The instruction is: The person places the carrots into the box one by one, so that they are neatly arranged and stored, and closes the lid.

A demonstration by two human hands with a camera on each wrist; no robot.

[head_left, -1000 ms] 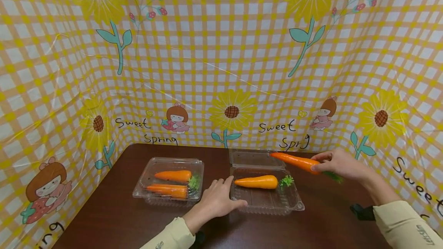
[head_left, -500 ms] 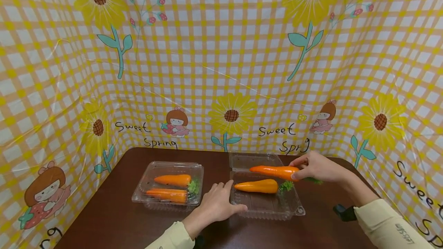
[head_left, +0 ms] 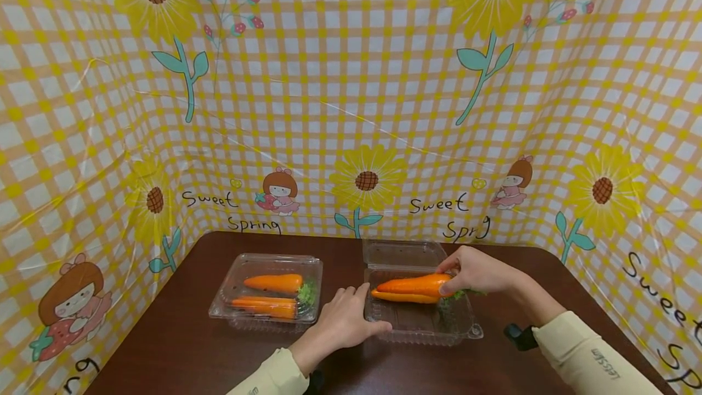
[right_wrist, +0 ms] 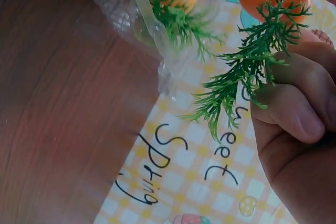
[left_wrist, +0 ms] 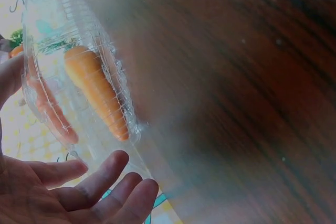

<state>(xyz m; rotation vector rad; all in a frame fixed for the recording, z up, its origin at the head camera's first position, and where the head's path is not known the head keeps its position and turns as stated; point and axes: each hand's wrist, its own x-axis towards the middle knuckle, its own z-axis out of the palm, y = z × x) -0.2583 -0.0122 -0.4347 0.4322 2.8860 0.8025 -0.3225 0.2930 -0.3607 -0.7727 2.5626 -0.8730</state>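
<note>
My right hand (head_left: 478, 270) pinches an orange carrot (head_left: 408, 285) near its leafy top, the tip pointing left. It is over an open clear plastic container (head_left: 422, 339) and overlaps a second, yellower carrot (left_wrist: 94, 85) lying inside. Green fronds (right_wrist: 252, 61) hang from the held carrot below my fingers in the right wrist view. My left hand (head_left: 344, 316) rests at the container's left side, fingers spread and the thumb along the front edge. In the left wrist view the held carrot shows blurred through the plastic wall.
A closed clear container (head_left: 219, 309) holding carrots stands to the left on the dark brown table (head_left: 181, 346). The open container's lid (head_left: 406, 254) leans back toward the checked cloth wall (head_left: 351, 108). A black strap (head_left: 520, 336) hangs by my right wrist.
My right hand has brought its carrot leftward and down, from beyond the container's right rear to over the yellower carrot. The left hand has stayed in place.
</note>
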